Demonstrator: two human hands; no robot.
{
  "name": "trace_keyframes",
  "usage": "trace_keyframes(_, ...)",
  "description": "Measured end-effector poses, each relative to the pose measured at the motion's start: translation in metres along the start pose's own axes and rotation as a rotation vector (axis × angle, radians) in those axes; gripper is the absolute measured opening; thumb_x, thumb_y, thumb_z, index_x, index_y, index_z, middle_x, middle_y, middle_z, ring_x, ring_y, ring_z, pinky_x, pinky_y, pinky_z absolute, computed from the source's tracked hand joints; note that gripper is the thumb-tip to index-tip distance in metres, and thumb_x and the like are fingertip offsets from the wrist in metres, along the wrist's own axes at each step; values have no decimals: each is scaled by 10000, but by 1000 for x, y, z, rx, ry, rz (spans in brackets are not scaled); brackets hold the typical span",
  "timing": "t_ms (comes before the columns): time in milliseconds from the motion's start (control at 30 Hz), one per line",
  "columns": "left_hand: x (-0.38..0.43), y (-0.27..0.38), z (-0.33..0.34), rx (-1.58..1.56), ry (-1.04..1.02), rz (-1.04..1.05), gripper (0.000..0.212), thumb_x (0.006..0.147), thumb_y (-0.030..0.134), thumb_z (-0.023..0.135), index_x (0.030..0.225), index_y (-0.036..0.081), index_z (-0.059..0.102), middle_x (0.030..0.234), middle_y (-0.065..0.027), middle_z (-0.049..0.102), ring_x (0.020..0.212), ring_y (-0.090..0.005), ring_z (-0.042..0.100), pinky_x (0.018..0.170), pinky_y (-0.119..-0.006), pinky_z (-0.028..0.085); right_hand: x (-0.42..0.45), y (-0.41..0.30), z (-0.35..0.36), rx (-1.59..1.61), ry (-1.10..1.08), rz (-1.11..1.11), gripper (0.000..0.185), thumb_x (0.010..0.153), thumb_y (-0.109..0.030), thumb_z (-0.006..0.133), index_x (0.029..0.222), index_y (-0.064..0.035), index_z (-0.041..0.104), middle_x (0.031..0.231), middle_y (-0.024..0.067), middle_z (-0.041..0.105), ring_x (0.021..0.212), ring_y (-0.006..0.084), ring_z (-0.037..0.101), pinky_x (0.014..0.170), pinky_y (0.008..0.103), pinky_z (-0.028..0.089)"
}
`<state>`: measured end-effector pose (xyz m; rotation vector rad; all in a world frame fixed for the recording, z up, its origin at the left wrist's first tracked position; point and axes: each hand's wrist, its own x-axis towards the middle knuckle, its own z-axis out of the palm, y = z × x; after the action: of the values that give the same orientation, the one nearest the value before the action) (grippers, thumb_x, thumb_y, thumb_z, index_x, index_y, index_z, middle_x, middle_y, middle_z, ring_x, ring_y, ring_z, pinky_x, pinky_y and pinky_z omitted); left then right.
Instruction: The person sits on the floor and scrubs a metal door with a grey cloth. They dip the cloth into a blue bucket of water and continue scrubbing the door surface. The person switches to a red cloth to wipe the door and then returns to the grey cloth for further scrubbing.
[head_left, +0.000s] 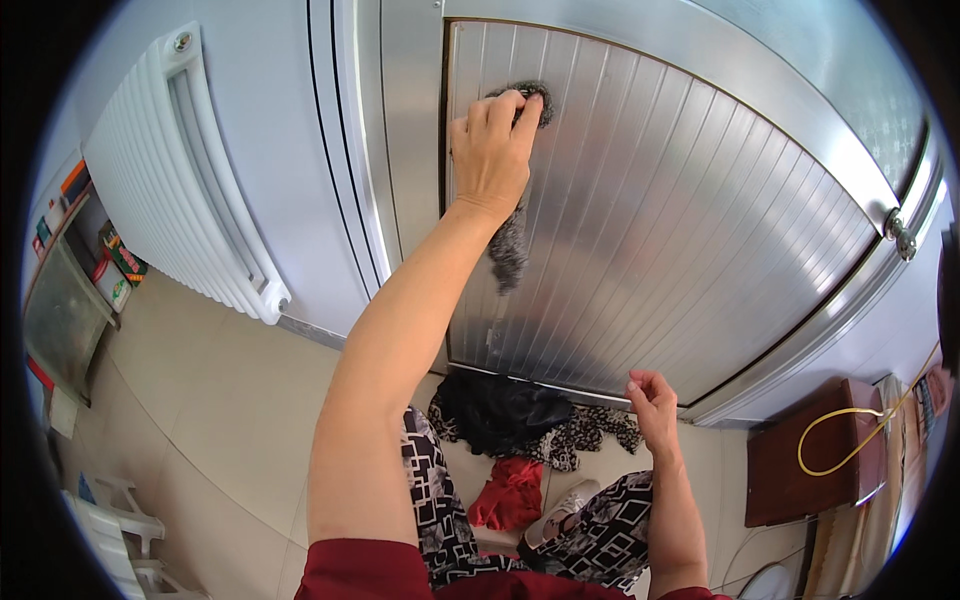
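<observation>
My left hand (491, 150) presses a dark grey scrubbing pad (546, 105), perhaps steel wool, against the ribbed metal panel of a door (637, 210), near its upper left corner. Below my wrist, a fuzzy grey strip (510, 259) shows at the panel; whether it is part of the pad or a reflection, I cannot tell. My right hand (654, 409) is by the panel's bottom edge above my knee, its fingers loosely curled with nothing visible in them. Black cloth (502, 412) and a black-and-white patterned cloth (559, 446) lie along the foot of the door.
Red cloth (510, 495) lies on the tiles between my feet. A white radiator (187, 187) is on the left wall, and a white plastic stool (112, 532) stands lower left. To the right are a metal door knob (902, 236), a brown box (802, 457) and a yellow cord (806, 450).
</observation>
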<state>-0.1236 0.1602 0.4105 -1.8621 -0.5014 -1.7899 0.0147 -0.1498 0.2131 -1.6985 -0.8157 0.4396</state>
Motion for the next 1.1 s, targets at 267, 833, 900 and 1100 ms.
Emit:
trace_keyframes(267,38,-16,2,7,61,-26,339,761,27,583,1082,122,638,1030,10,550,928,-229,493,760,-382,366,1,3,9,-8,-31,22,232,845,-131,643,1014,23,603,798,9,587,702,72,517,648,227,451)
trace_keyframes(833,-11,-23,-10,-74,-29,-15,349,755,8,579,1083,109,642,1006,6,543,921,-215,493,726,-363,369,3,4,23,-56,-42,26,251,836,-122,651,1031,29,604,810,16,601,715,81,535,650,232,461)
trace_keyframes(900,-22,-27,-15,-101,-46,9,345,758,9,577,1082,106,642,1009,-2,539,923,-215,493,728,-362,370,1,6,24,-92,-62,2,247,833,-118,651,1028,29,607,808,18,604,717,80,537,651,233,462)
trace_keyframes(1100,45,-25,-3,-3,58,-7,325,764,23,579,1065,119,660,995,29,545,918,-211,509,737,-355,377,2,4,31,-110,-93,27,255,828,-124,655,1030,27,611,805,29,614,722,86,545,664,238,468)
